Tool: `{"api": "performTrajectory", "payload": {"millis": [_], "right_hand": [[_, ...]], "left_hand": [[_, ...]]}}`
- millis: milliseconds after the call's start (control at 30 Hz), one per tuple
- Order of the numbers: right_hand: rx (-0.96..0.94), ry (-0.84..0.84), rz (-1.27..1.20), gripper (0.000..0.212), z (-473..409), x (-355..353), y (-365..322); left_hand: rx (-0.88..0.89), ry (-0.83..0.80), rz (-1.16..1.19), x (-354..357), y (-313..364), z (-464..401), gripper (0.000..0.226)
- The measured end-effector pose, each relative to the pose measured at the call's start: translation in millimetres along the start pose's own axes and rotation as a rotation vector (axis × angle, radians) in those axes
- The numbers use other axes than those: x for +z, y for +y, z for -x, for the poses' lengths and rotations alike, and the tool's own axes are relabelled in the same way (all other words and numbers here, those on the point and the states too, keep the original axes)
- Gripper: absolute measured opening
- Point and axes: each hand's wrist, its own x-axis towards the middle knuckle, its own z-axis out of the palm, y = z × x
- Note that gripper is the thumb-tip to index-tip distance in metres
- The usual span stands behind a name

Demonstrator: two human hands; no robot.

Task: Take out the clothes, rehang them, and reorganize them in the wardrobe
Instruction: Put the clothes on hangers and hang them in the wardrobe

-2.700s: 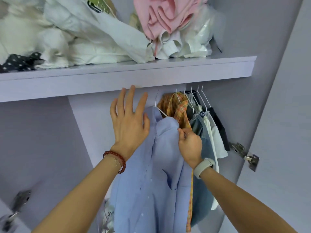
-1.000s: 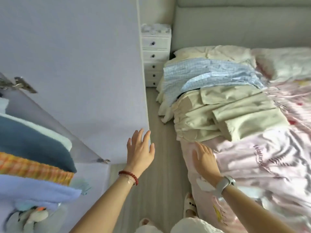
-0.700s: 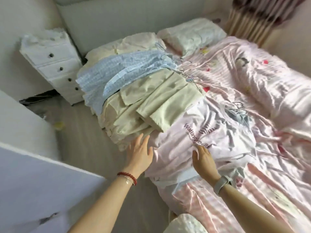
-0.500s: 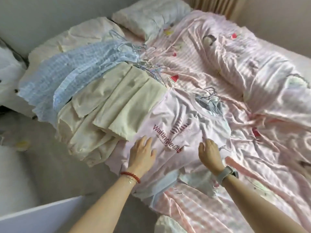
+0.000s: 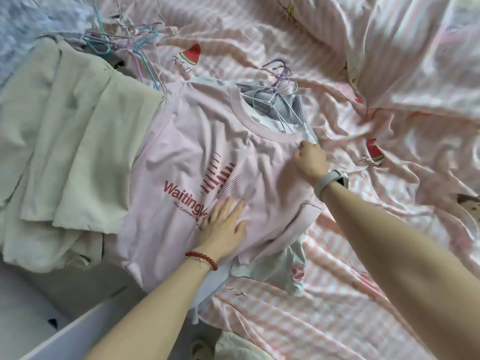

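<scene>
Pink cotton T-shirt (image 5: 181, 157), wrinkled: left hand (image 5: 223, 227) presses flat, right hand (image 5: 310, 159) pinches its ribbed collar.

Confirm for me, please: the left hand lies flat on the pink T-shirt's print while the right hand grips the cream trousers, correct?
Not quite. In the head view the right hand grips the pink T-shirt just below its collar, not the cream trousers, which lie untouched to the left. The left hand does lie flat on the print.

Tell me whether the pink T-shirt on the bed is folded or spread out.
Spread out: the pink T-shirt lies flat, print up, collar and a sleeve showing. The left hand presses it; the right hand grips near the collar.
</scene>
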Motion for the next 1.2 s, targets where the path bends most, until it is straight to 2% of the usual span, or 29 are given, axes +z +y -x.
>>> {"api": "performTrajectory", "payload": {"millis": [67,200,267,333,400,467,533,600,667,767,833,933,1033,1100,1200], "right_hand": [[0.045,0.048,-0.054,0.033,-6.4,1.6,-3.2],[0.009,0.193,-0.174,0.035,5.4,6.3,-3.1],[-0.009,0.244,-0.248,0.031,18.9,10.0,3.1],[-0.019,0.315,-0.267,0.03,34.3,11.5,14.7],[-0.018,0.381,-0.267,0.028,51.8,10.7,31.1],[-0.039,0.433,-0.283,0.028,69.3,7.1,50.0],[-0.12,0.454,-0.283,0.03,85.4,0.5,62.8],[-0.216,0.467,-0.259,0.032,98.1,-7.4,69.2],[-0.246,0.468,-0.227,0.027,104.8,-15.0,74.7],[-0.267,0.462,-0.124,0.014,107.1,-22.0,86.2],[-0.281,0.44,-0.107,0.016,108.2,-24.3,87.5],[-0.279,0.423,-0.113,0.027,118.4,-23.4,70.9],[-0.43,0.434,-0.027,0.023,134.2,-19.1,40.8],[-0.563,0.41,0.015,0.025,145.2,-16.3,16.4],[-0.703,0.348,0.039,0.026,169.1,-5.1,-24.4]], "left_hand": [[0.007,-0.021,-0.018,3.2,-2.5,-2.8,0.054],[0.06,-0.047,0.038,-10.8,-0.9,-6.9,0.049],[0.075,0.086,0.094,-30.6,3.9,-9.8,0.041],[0.083,0.324,0.099,-58.0,9.2,-17.8,0.039],[0.109,0.531,0.062,-88.3,13.8,-30.1,0.045],[0.148,0.606,0.001,-116.6,20.9,-44.9,0.056],[0.174,0.575,-0.13,-137.2,27.3,-59.8,0.062],[0.184,0.479,-0.277,-149.1,32.7,-69.0,0.057],[0.182,0.41,-0.38,-154.0,36.5,-67.6,0.044],[0.237,0.412,-0.5,-150.2,36.7,-43.5,0.049],[0.266,0.401,-0.365,-140.0,26.6,-16.2,0.041],[0.186,0.367,-0.215,-119.8,2.2,34.8,0.036],[0.055,0.298,-0.066,-93.4,-29.1,83.1,0.031],[-0.037,0.324,0.07,-78.2,-50.3,112.9,0.027],[-0.187,0.449,0.208,-62.9,-86.4,157.3,0.029]]}}
